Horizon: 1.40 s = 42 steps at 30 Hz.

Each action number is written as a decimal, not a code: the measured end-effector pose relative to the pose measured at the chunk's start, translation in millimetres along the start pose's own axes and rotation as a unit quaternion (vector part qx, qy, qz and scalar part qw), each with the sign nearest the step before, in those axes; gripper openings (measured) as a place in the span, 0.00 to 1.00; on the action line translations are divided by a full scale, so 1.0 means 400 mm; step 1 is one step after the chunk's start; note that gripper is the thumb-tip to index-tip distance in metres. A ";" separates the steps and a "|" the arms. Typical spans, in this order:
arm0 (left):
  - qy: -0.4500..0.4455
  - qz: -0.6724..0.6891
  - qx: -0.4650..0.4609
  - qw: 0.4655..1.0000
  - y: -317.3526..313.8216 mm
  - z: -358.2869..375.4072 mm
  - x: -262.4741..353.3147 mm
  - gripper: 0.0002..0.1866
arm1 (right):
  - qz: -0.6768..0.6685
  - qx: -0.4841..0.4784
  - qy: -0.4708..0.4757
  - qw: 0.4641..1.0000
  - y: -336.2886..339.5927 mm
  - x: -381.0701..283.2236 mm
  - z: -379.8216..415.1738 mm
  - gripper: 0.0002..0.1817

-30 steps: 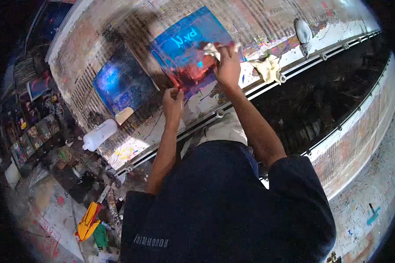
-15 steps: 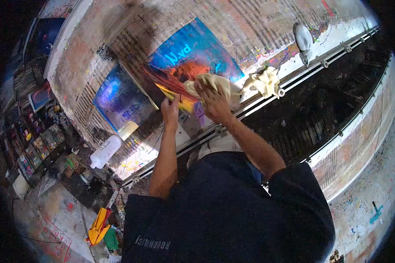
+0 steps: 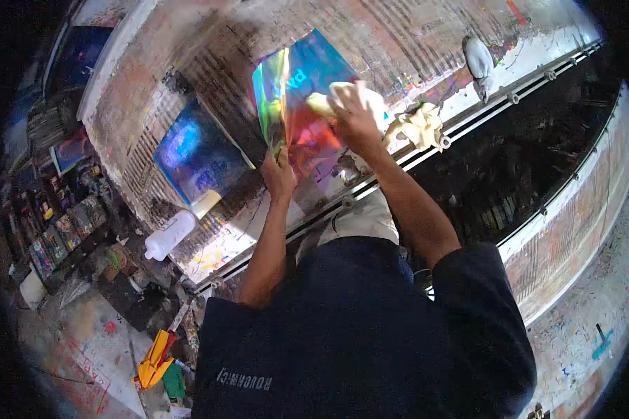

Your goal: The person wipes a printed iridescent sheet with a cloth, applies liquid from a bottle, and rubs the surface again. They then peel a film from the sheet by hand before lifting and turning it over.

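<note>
My left hand (image 3: 279, 174) is closed on the near edge of a glossy painted sheet (image 3: 314, 66), which has blue and red areas and light lettering. The sheet's left side is lifted and bent, with bright reflections along it. My right hand (image 3: 356, 122) presses a cream cloth (image 3: 363, 98) against the sheet's right part; the fingers are slightly blurred. A second crumpled cream cloth (image 3: 418, 128) lies just right of that hand. Left of the sheet rests a blue and purple painted panel (image 3: 199, 157).
A white bottle (image 3: 170, 236) lies at the table's lower left. A grey-white object (image 3: 478, 59) rests near the upper right edge. A metal rail (image 3: 468, 126) runs along the near edge, beside a dark trough. Paint jars (image 3: 66, 230) stand at far left.
The left part of the sheet has risen and bent upward, taking on bright reflections. My right hand and its cloth have moved up and to the right.
</note>
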<state>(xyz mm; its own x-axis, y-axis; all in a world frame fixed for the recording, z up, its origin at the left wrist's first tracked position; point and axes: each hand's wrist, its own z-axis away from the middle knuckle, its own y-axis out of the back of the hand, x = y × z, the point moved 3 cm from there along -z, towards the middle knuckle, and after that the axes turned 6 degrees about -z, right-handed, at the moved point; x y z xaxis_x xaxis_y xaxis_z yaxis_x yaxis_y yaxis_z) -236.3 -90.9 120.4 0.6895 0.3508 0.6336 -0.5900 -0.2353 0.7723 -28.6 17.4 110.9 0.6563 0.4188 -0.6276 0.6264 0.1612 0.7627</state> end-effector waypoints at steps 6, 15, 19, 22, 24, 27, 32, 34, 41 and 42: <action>0.109 0.041 -0.104 0.988 0.082 0.007 0.109 0.16 | -0.026 -0.034 -0.087 0.995 0.050 -0.025 0.181 0.18; -0.059 0.136 0.000 0.989 0.300 0.015 0.228 0.06 | -0.138 0.005 -0.176 0.975 0.190 -0.019 0.264 0.18; -0.117 0.203 0.051 0.971 0.482 -0.017 0.202 0.10 | -0.043 -0.038 -0.187 0.981 0.112 -0.033 0.266 0.19; -0.175 0.183 0.122 0.959 0.629 0.024 0.265 0.11 | 0.036 0.006 -0.064 0.997 0.061 -0.079 0.207 0.25; -0.209 0.154 0.159 0.953 0.674 0.060 0.269 0.11 | -0.487 -0.049 -0.291 0.822 0.245 -0.275 0.123 0.34; -0.164 0.259 0.204 0.930 0.710 0.118 0.283 0.10 | -0.787 0.090 -0.110 0.600 0.401 -0.443 0.063 0.41; -0.205 0.256 0.238 0.914 0.780 0.173 0.295 0.13 | -0.436 0.177 -0.006 0.883 0.608 -0.610 0.033 0.35; -0.229 0.291 0.294 0.881 0.807 0.181 0.308 0.14 | -0.539 0.215 -0.070 0.811 0.615 -0.605 0.044 0.22; -0.138 0.145 0.137 0.970 0.588 0.048 0.010 0.09 | -0.533 0.111 -0.235 0.805 0.360 -0.408 0.034 0.10; -0.013 0.308 0.086 0.947 0.577 0.062 0.024 0.09 | -0.528 0.102 -0.229 0.811 0.352 -0.410 0.049 0.09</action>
<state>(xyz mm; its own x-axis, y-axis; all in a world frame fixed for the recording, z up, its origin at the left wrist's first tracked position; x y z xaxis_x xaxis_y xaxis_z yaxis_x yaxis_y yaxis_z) -355.4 -164.5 305.9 0.2472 0.0765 0.9659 -0.8087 -0.5329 0.2492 -39.9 -46.3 318.3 -0.2327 -0.2413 -0.9421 0.9673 0.0435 -0.2500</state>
